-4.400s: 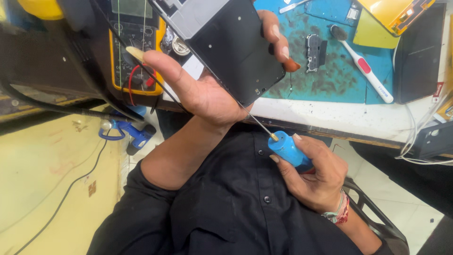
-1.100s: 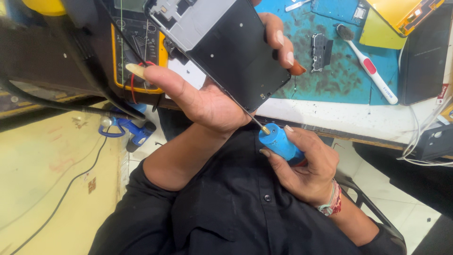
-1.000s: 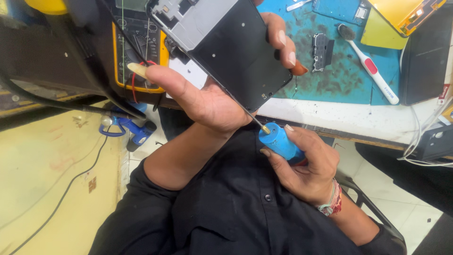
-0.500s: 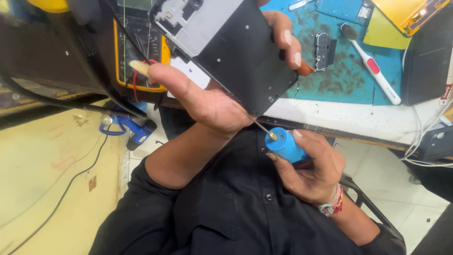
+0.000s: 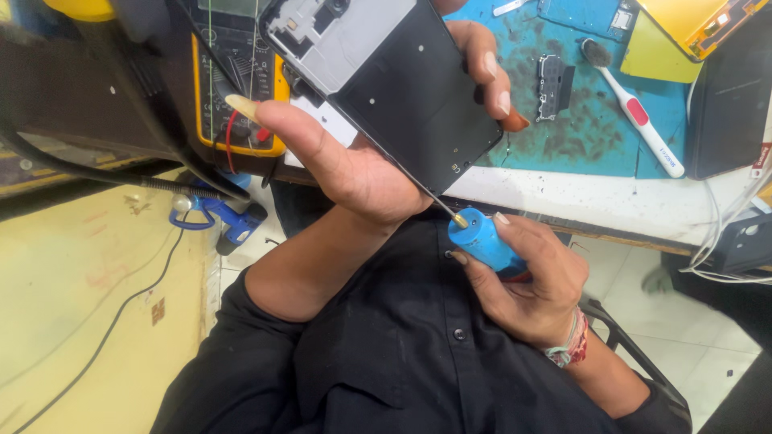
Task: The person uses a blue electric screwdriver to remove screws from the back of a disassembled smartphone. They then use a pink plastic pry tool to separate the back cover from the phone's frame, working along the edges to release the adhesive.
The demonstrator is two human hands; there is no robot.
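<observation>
While your left hand (image 5: pixel 362 173) clamps the opened phone (image 5: pixel 394 80) from below — thumb stretched along its left edge, fingers (image 5: pixel 490 72) curled over the right edge — you hold it raised in front of your chest, above the near edge of the workbench (image 5: pixel 563 197). The phone shows its back with the cover off: a flat black plate fills most of it, and at the top end sits a grey frame section with cut-outs. Your right hand (image 5: pixel 531 277) is wrapped firmly around the blue handle of a screwdriver (image 5: pixel 481 239), fingertips pinching near its front end; the thin metal shaft runs up and left to the phone's lower edge, close beside your left palm.

Beyond the phone, on the bench, a blue work mat (image 5: pixel 595 120) covers the far right part. On it lie a small dark metal part (image 5: pixel 553 84) and a white toothbrush (image 5: pixel 635 120) with a red grip, bristles toward the far edge. A yellow multimeter (image 5: pixel 233 88) stands at the bench's left end — partly behind your thumb. A black slab (image 5: pixel 732 96) rests by the right edge.
</observation>
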